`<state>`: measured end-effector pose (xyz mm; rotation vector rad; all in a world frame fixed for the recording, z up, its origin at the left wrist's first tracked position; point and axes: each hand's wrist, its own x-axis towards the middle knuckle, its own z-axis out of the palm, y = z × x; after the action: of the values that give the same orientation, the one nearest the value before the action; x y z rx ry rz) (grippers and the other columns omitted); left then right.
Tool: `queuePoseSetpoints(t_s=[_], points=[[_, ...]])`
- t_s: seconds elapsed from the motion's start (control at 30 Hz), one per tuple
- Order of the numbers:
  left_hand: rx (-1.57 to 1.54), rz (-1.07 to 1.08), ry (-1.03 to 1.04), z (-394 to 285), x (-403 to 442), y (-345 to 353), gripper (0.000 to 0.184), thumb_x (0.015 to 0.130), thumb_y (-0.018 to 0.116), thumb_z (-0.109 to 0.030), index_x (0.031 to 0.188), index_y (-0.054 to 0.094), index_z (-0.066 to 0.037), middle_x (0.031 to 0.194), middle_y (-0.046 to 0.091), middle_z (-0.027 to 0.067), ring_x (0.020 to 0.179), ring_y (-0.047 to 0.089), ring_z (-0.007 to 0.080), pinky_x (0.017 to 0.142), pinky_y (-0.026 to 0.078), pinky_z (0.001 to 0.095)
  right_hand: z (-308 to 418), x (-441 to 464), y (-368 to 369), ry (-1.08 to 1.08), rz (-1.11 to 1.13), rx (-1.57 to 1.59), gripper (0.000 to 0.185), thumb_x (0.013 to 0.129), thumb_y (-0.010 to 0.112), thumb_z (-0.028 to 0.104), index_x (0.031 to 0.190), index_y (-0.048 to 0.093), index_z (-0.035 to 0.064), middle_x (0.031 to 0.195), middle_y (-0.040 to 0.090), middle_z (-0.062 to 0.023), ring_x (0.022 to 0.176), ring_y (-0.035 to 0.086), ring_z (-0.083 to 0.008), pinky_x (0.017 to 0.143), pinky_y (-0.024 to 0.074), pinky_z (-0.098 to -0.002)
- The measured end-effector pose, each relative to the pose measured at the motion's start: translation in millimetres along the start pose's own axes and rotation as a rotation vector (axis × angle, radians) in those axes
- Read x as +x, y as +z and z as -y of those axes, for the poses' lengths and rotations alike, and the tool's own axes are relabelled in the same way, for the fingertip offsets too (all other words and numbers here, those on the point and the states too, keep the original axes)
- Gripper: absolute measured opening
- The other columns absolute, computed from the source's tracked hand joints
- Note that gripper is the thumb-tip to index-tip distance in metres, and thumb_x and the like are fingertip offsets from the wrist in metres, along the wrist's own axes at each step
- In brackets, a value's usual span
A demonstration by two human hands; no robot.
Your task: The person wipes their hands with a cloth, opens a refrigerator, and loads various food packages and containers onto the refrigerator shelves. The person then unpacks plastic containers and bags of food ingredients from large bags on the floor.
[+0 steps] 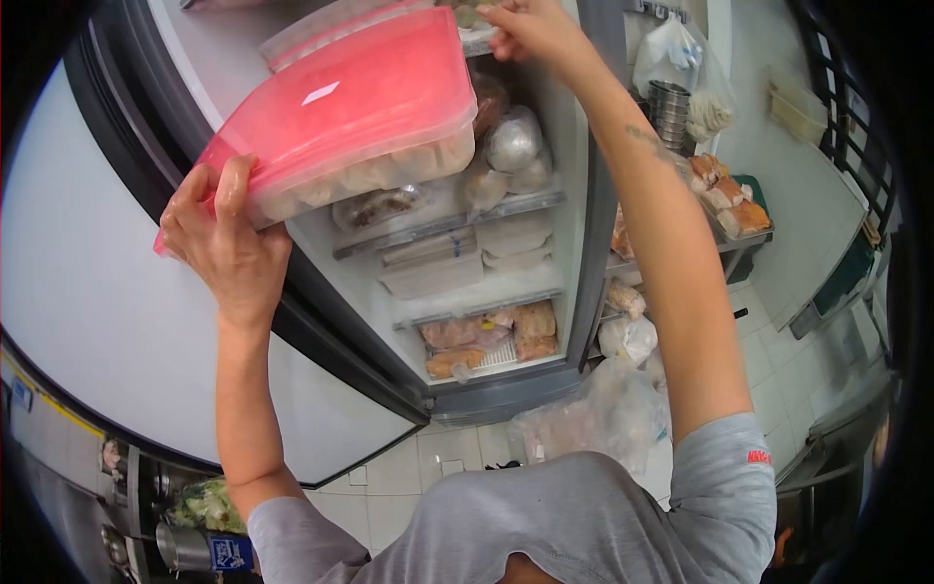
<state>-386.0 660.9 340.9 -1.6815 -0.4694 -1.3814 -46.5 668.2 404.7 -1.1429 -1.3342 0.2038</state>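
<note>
Container [341,122], pink-lidded: location?

Upper left to upper centre of the frame, tilted, in front of the open refrigerator [501,401]; pale pieces [379,171] visible through its side.

Left hand [226,234]: grip?

Closed on the container's lower left end, fingers curled over the lid.

Right hand [535,34]: grip?

Top of the frame, right of centre, fingers bent; cannot tell whether they hold anything.

Shelves?

Wrapped bundles [514,143], centre; pale flat boxes [433,271] beneath; packed food [467,333] lowest. Clear plastic bags [603,409], floor, lower centre-right.
</note>
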Motion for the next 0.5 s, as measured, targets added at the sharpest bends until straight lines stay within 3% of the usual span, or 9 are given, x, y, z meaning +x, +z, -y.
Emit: queuePoseSetpoints(t_s=[0.13,0.23,0.37,0.5], points=[[-0.008,-0.003,-0.008,-0.9,-4.5,-3.0,0.066,0.045,0.064,0.007,0.104,0.049,-0.019,0.097,0.044,0.0046,0.090,0.041,0.0222,0.079,0.029,0.0352,-1.0,52.3,21.4,-0.433,-0.290,-0.300,0.025,0.068,0.062,0.020,0.079,0.053,-0.0005,0.074,0.061,-0.0191,0.071,0.062,-0.0273,0.058,0.0484,-0.0353],[-0.012,-0.025,0.003,-1.0,-13.4,-4.5,0.064,0.046,0.066,0.004,0.103,0.048,-0.020,0.095,0.043,0.0046,0.088,0.041,0.0219,0.078,0.029,0.0357,-13.2,95.3,38.8,-0.420,-0.308,-0.488,0.033,0.063,0.065,0.019,0.086,0.053,-0.0008,0.085,0.060,-0.0223,0.084,0.059,-0.0328,0.070,0.0465,-0.0381],[-0.010,-0.055,0.037,3.5,-21.3,-2.3,0.058,0.051,0.071,-0.006,0.102,0.047,-0.019,0.091,0.043,0.0061,0.085,0.042,0.0218,0.075,0.030,0.0351,-23.3,123.4,39.8,-0.389,-0.136,-0.528,0.044,0.066,0.063,0.022,0.100,0.051,-0.0030,0.092,0.058,-0.0259,0.091,0.056,-0.0360,0.075,0.0452,-0.0397],[0.014,-0.046,0.066,5.4,-25.3,-1.7,0.052,0.054,0.075,-0.017,0.098,0.047,-0.017,0.082,0.041,0.0060,0.075,0.043,0.0215,0.067,0.031,0.0344,-40.3,151.0,47.5,-0.389,-0.093,-0.780,0.041,0.067,0.063,0.025,0.095,0.055,-0.0034,0.089,0.058,-0.0255,0.088,0.057,-0.0366,0.074,0.0459,-0.0398]])
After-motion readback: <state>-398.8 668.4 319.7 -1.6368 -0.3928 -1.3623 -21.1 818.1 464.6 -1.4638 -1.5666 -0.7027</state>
